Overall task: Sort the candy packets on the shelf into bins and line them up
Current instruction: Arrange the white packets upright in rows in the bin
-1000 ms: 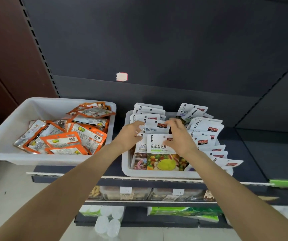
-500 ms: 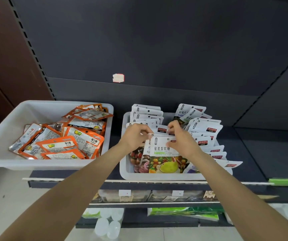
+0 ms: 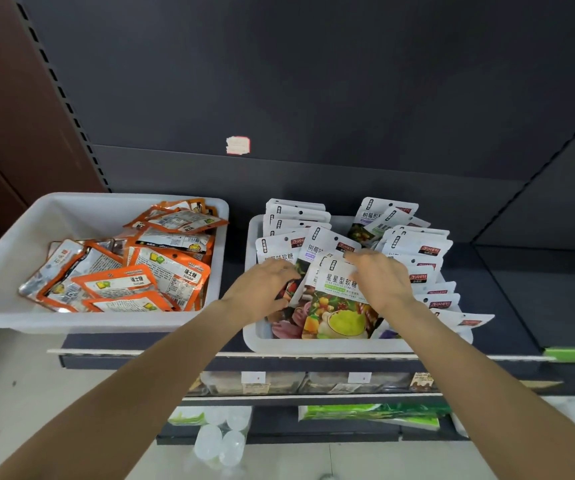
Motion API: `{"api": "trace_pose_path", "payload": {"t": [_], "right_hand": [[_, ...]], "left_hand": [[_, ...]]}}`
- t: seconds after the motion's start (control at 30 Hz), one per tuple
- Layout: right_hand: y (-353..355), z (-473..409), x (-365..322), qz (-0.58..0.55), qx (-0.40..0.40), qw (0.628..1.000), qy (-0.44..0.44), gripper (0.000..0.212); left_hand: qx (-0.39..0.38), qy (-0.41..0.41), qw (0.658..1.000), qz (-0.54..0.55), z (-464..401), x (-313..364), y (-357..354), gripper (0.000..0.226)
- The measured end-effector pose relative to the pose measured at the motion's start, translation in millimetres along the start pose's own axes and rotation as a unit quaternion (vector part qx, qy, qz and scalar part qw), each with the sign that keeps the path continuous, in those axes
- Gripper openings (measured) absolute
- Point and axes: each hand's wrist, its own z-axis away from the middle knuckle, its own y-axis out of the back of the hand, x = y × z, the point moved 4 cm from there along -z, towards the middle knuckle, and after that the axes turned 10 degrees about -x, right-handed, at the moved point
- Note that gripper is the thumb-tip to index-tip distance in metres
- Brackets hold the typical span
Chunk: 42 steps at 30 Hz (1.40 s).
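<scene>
1. The right hand (image 3: 381,280) lies over the top edge of the front white packet (image 3: 339,299). Its fingers curl down onto the packet's upper right corner, and the grip looks like a pinch, though the thumb is hidden behind the pouch.
2. The left hand (image 3: 265,289) reaches into the same bin from the left, with its fingers bent round the left edge of the packets just behind the front one. It holds them rather than resting flat.
3. The front white packet is a glossy, flat rectangular pouch with a white top band, a punched hang hole and a printed fruit picture below. It stands nearly upright, leaning slightly back, with its long axis vertical and its printed face toward the camera.
4. Behind it and to its right, more white packets (image 3: 414,251) of the same smooth film stand in two overlapping rows. Their tops point up and away.
5. All of these sit in the right bin (image 3: 314,344), a white, matte plastic tub with rounded corners.
6. The left bin (image 3: 81,317) is a wider tub of the same plastic. It holds orange packets (image 3: 161,271), shiny and crinkled, lying flat and jumbled at mixed angles.
7. Both bins rest on a dark shelf (image 3: 508,306) with a dark back panel carrying a small pale sticker (image 3: 238,145).
</scene>
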Motion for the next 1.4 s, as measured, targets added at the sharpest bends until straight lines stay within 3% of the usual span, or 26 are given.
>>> {"api": "trace_pose_path", "payload": {"t": [0.13,0.23,0.33,0.53,0.8,0.97,1.13,1.23,1.4], "right_hand": [[-3.3,0.8,2.9,0.031,0.01,0.999,-0.004,0.041],[-7.3,1.7,-2.3,0.034,0.013,0.999,-0.002,0.064],[-12.2,3.0,-11.1,0.025,0.023,0.999,0.016,0.087],[-11.1,-0.3,-4.1,0.011,0.005,1.0,0.023,0.077],[-18.1,-8.6,2.5,0.003,0.011,0.999,0.041,0.073],[-16.3,-13.8,5.1,-0.007,-0.006,0.998,0.059,0.076],[-17.7,-9.5,-9.7,0.031,0.021,0.988,0.15,0.103],[-31.9,-9.9,-23.9,0.061,0.009,0.975,0.214,0.095],[-52.4,-17.1,-37.7,0.163,0.031,0.96,0.225,0.076]], "left_hand": [[-0.072,0.011,0.994,-0.087,-3.7,9.2,-11.3,0.085],[-0.117,0.032,0.97,-0.209,-7.7,9.2,-21.9,0.103],[-0.132,0.053,0.951,-0.275,-12.4,9.0,-30.8,0.095],[-0.128,0.107,0.943,-0.288,-22.6,16.6,-46.5,0.086],[-0.087,0.103,0.948,-0.287,-25.2,21.7,-47.2,0.077],[-0.089,0.123,0.964,-0.217,-22.3,24.9,-35.3,0.082],[-0.06,0.197,0.972,-0.112,-14.9,33.0,-20.3,0.088],[-0.027,0.258,0.962,-0.083,-9.9,36.0,-17.6,0.091],[0.012,0.329,0.943,-0.05,6.4,24.7,-18.8,0.093]]}}
